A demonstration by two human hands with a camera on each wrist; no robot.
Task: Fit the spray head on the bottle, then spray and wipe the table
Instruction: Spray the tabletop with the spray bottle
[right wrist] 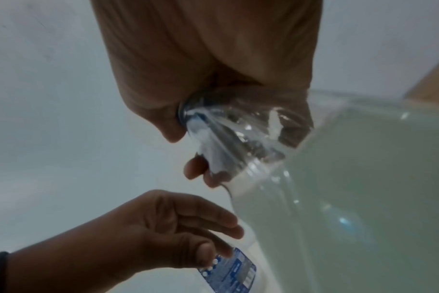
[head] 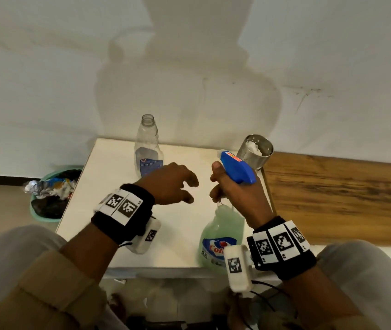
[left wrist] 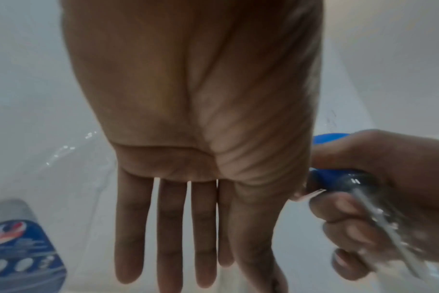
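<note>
A bottle of pale green liquid (head: 220, 232) stands near the front right of the white table (head: 108, 167). My right hand (head: 220, 186) grips the blue spray head (head: 237, 169) at the top of its neck. My fingers hide how the head sits on the neck. In the right wrist view the clear dip tube runs from my right hand (right wrist: 213, 79) down into the green bottle (right wrist: 364, 178). My left hand (head: 189, 189) hovers open just left of it, holding nothing. The left wrist view shows the fingers (left wrist: 173, 228) straight.
An empty clear bottle (head: 147, 144) with a blue label stands uncapped at the table's back. A perforated steel cup (head: 257, 153) holding white tissue stands at the back right. A wooden top (head: 332, 198) adjoins on the right. A green bin (head: 47, 210) of rubbish sits left on the floor.
</note>
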